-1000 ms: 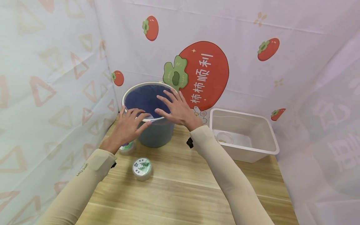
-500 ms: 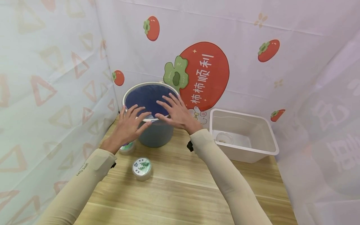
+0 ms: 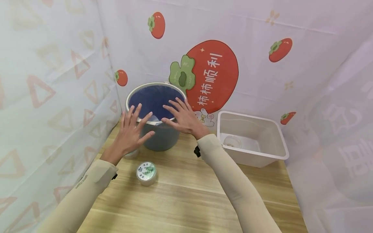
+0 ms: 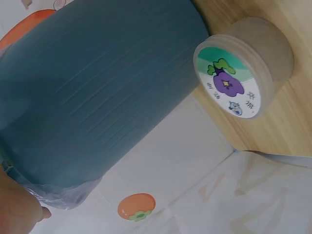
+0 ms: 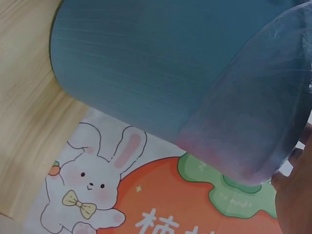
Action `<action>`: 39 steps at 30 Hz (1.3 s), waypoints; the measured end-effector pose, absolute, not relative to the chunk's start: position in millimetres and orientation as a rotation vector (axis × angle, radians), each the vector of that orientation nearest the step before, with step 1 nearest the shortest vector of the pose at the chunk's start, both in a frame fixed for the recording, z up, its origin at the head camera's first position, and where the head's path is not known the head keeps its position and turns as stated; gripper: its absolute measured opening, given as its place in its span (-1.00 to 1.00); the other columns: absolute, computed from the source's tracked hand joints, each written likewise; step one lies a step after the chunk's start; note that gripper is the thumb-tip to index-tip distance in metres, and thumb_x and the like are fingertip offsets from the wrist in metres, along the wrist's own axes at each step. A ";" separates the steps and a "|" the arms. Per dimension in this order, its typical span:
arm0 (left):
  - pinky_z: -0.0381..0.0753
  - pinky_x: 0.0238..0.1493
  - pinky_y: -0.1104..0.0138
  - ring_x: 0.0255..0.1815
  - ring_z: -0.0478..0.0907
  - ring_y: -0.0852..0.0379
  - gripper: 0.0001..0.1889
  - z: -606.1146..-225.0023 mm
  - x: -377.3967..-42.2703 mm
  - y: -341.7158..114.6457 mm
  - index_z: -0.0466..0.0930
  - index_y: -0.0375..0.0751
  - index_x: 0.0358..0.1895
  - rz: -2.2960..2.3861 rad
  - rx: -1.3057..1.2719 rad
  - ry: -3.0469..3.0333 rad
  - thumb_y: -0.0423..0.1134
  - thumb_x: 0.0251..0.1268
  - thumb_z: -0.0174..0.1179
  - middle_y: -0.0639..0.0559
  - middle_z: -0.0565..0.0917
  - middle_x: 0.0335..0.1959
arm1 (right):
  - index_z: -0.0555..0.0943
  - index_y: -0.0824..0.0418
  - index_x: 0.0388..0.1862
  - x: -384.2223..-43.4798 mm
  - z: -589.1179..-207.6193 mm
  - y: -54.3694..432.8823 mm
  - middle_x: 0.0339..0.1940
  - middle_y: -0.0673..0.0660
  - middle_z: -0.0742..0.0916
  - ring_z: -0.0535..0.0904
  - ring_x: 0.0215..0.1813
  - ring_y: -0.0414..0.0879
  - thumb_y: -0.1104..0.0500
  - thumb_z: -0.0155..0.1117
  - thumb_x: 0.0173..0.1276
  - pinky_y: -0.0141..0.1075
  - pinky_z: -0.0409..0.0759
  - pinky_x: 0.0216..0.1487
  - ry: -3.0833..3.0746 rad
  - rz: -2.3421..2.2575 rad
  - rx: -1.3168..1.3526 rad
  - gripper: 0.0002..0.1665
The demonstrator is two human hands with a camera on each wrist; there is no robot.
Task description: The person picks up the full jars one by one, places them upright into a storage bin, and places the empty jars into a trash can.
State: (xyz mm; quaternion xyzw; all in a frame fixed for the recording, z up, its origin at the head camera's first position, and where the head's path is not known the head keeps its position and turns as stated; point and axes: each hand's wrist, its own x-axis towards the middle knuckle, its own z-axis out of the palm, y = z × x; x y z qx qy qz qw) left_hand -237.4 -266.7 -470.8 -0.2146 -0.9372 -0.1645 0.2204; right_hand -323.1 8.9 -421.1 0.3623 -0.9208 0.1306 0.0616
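A blue-grey trash bin (image 3: 160, 139) stands upright at the back left, its mouth edged by a whitish rim (image 3: 139, 86). Clear thin plastic, like a bag's edge, hangs over the outside of the bin in the right wrist view (image 5: 243, 112), and some shows in the left wrist view too. My left hand (image 3: 128, 134) is spread at the front left of the rim, fingers straight; whether it touches the rim I cannot tell. At the right front of the rim my right hand (image 3: 186, 118) reaches over the opening with fingers extended. Neither hand grips anything visible.
A round tub with a green-patterned label (image 3: 146, 173) sits on the wooden table (image 3: 175, 200). Another, with a purple flower label (image 4: 229, 80), stands by the bin, mostly hidden by my left hand. At right is a beige basin (image 3: 274, 136) containing a clear round dish (image 3: 232, 141).
My left hand has lifted slightly and shifted left, its fingers straightening and spreading away from the rim. The right hand stays almost in place over the bin's right side.
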 end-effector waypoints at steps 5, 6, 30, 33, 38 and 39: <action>-0.19 0.63 -0.53 0.81 -0.15 -0.43 -0.07 -476.7 -225.0 -268.8 0.15 0.17 0.75 -0.471 -0.596 -2.554 0.64 0.55 -0.37 -0.24 -0.10 0.84 | 0.29 -0.18 0.77 -323.9 -422.3 9.9 0.80 0.10 0.31 -0.07 0.88 0.12 -0.49 0.00 0.61 0.18 -0.30 0.83 -2.789 0.389 1.088 -0.11; -0.19 0.63 -0.52 0.81 -0.15 -0.43 -0.06 -478.5 -222.4 -268.9 0.15 0.16 0.75 -0.471 -0.596 -2.544 0.64 0.55 -0.37 -0.25 -0.10 0.84 | 0.29 -0.18 0.77 -324.1 -422.6 10.1 0.80 0.09 0.31 -0.07 0.88 0.12 -0.49 0.00 0.61 0.18 -0.30 0.83 -2.786 0.391 1.089 -0.11; 0.01 0.53 -0.60 0.74 0.00 -0.50 -0.08 -541.0 -159.6 -253.8 0.29 0.07 0.68 -0.572 -0.581 -2.390 0.62 0.51 -0.12 -0.39 0.04 0.78 | 0.38 -0.15 0.72 -325.9 -427.3 11.1 0.62 0.09 0.58 0.26 0.76 0.13 -0.51 -0.05 0.61 0.29 -0.23 0.80 -2.751 0.293 1.084 -0.13; 0.03 0.51 -0.59 0.73 0.00 -0.52 -0.05 -549.2 -151.0 -250.6 0.27 0.12 0.69 -0.589 -0.575 -2.449 0.66 0.47 -0.15 -0.33 -0.01 0.81 | 0.39 -0.15 0.71 -325.9 -428.2 12.2 0.59 0.08 0.61 0.29 0.74 0.14 -0.51 -0.05 0.61 0.31 -0.21 0.80 -2.749 0.291 1.080 -0.13; 0.07 0.48 -0.59 0.70 0.06 -0.54 -0.02 -561.1 -141.8 -247.7 0.29 0.17 0.69 -0.596 -0.568 -2.512 0.71 0.43 -0.20 -0.34 0.02 0.80 | 0.40 -0.15 0.71 -325.8 -429.4 12.5 0.57 0.06 0.62 0.30 0.73 0.13 -0.52 -0.07 0.61 0.30 -0.22 0.80 -2.766 0.297 1.082 -0.13; 0.07 0.47 -0.60 0.70 0.07 -0.53 -0.02 -563.5 -140.9 -247.4 0.29 0.17 0.69 -0.592 -0.567 -2.519 0.71 0.43 -0.21 -0.36 0.04 0.79 | 0.39 -0.15 0.71 -325.7 -429.6 12.4 0.57 0.06 0.62 0.29 0.74 0.13 -0.52 -0.07 0.61 0.29 -0.23 0.81 -2.770 0.298 1.080 -0.12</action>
